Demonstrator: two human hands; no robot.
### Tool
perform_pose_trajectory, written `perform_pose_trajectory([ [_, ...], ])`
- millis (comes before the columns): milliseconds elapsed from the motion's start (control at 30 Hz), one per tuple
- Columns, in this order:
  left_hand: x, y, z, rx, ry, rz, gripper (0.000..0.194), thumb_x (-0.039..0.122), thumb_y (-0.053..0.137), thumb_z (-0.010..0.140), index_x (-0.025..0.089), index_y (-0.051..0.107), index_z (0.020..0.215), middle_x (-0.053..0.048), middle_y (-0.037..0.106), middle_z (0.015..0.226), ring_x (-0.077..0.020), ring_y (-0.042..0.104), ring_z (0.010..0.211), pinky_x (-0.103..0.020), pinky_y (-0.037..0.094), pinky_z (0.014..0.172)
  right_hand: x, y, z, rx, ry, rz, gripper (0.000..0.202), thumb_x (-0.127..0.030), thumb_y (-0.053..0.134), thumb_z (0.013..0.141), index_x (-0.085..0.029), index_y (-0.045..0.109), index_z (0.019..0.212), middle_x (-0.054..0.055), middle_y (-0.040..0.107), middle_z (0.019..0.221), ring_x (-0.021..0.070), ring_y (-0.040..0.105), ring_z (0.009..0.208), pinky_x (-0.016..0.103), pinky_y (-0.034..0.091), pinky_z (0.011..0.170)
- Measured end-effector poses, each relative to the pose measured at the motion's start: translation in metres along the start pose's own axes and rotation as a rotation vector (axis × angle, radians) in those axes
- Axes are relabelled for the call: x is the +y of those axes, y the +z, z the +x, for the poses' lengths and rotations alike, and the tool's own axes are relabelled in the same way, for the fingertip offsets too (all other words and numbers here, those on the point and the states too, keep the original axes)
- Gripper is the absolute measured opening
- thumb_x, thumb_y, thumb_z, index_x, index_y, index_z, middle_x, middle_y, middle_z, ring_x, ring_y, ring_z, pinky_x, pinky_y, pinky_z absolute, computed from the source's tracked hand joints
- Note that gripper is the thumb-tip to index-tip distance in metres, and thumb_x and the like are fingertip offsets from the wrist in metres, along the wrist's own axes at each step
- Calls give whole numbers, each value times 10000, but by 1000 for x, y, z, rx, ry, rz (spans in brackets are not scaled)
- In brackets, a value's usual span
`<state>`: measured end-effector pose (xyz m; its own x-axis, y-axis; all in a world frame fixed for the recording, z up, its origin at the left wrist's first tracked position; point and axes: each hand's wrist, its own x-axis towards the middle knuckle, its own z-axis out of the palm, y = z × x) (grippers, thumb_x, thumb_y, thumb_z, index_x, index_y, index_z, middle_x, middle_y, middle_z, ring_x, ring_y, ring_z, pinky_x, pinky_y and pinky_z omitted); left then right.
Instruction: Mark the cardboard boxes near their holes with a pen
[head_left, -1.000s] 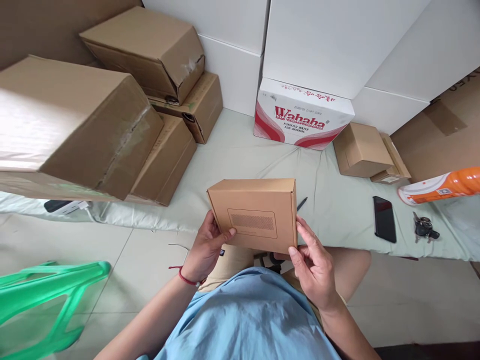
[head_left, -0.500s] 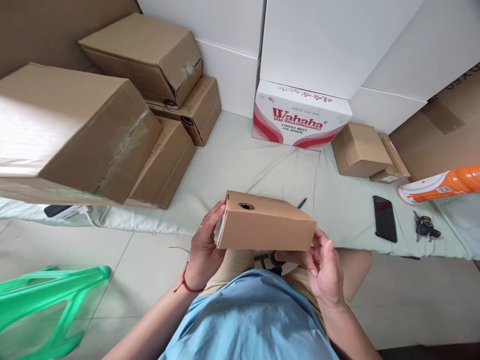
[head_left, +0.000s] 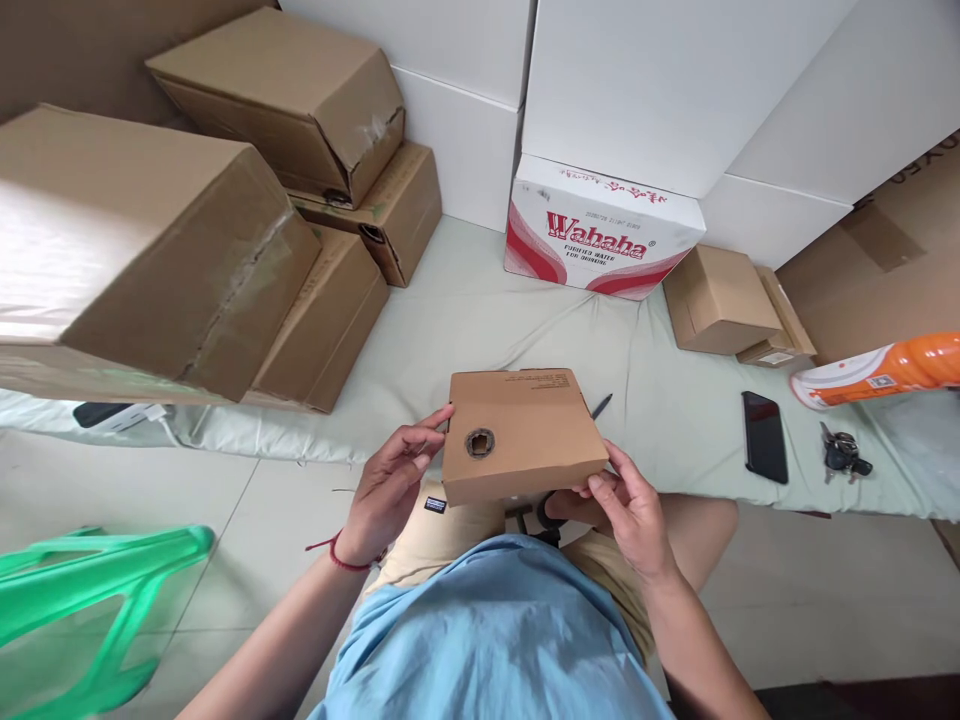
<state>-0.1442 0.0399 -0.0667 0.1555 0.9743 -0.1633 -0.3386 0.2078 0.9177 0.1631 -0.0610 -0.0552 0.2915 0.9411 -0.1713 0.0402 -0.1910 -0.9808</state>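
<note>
A flat brown cardboard box [head_left: 532,425] with a dark-edged round hole near its left end is held over the front edge of the covered surface [head_left: 480,320], its top face tilted up to view. My right hand [head_left: 630,510] grips its lower right corner between thumb and fingers. At the left side, my left hand [head_left: 394,485] has its fingers apart, the fingertips at the box's left edge; it is not closed round the box. A dark pen [head_left: 602,406] lies just right of the box, on the cloth.
Large cartons [head_left: 150,250] are stacked at the left. A Wahaha carton [head_left: 600,230] stands at the back, small boxes [head_left: 724,300] beside it. Rightward lie a phone [head_left: 766,437], keys [head_left: 845,452] and an orange bottle [head_left: 885,370]. A green stool [head_left: 112,580] stands at lower left.
The box has tipped so that its top face shows more and its front side less. My left hand has loosened from its left end and moved slightly left.
</note>
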Motion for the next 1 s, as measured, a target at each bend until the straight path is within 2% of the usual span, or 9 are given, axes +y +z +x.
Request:
perform_pose_trajectory([
  [100,-4,-2,-4,-39,-4,10,302,441,939,856,243,826,1053,-191,683,1601,-439,424,1681,-611,396,1322,6,-3,-3,-40,17,-25,596,-531,762,1023,-241,668,1534,64,849,1077,220,831,905,406,719,901],
  [233,-7,6,-7,-62,13,3,298,418,935,871,257,779,1068,-165,598,1695,-416,413,1689,-594,408,1320,14,-13,-1,-94,0,-75,633,-527,723,1046,-228,633,1596,38,842,951,216,840,942,411,705,971],
  [367,-17,13,-3,10,24,154,348,487,939,863,244,765,1040,-165,547,1709,-401,423,1676,-572,421,1328,13,-37,16,-132,-9,-249,588,-514,723,1018,-214,711,1523,66,867,1029,219,843,917,407,715,912],
  [500,-27,9,-2,141,30,273,497,566,955,818,241,746,1131,-169,579,1576,-382,530,1571,-539,511,1261,-4,-59,50,-237,-41,-662,399,-368,587,1045,-221,834,1321,97,865,1245,239,836,1026,421,675,981],
  [567,-28,6,-5,145,97,317,620,543,979,792,262,704,1273,-166,534,1613,-382,510,1581,-544,540,1235,-15,-61,70,-227,-43,-928,456,-292,509,1053,-205,810,1384,107,865,1224,257,824,1056,413,640,984],
  [700,-27,5,-16,26,218,449,843,467,1025,745,316,634,1477,-182,424,1733,-440,366,1683,-609,542,1235,-32,-47,107,-286,-56,-1421,585,-221,461,1072,-243,620,1634,108,845,1243,271,804,1053,348,551,820],
  [800,-34,7,-24,-65,252,559,924,427,1042,726,336,617,1542,-189,402,1770,-475,315,1707,-657,499,1267,-41,-34,124,-455,-92,-1674,509,-190,415,1092,-259,678,1522,107,841,1210,268,797,1015,323,455,711],
  [900,-43,11,-29,-48,265,677,826,408,1001,780,329,649,1523,-188,434,1740,-461,482,1594,-662,519,1246,-45,-32,129,-527,-110,-1764,404,-160,419,1085,-211,745,1318,137,843,1116,268,793,963,320,403,700],
  [1000,-49,17,-30,-22,225,686,730,413,948,831,321,673,1502,-175,568,1547,-341,712,1205,-511,700,935,-49,-45,128,-545,-100,-1803,343,-144,486,1040,-179,737,1271,155,841,1011,280,792,916,325,377,702],
])
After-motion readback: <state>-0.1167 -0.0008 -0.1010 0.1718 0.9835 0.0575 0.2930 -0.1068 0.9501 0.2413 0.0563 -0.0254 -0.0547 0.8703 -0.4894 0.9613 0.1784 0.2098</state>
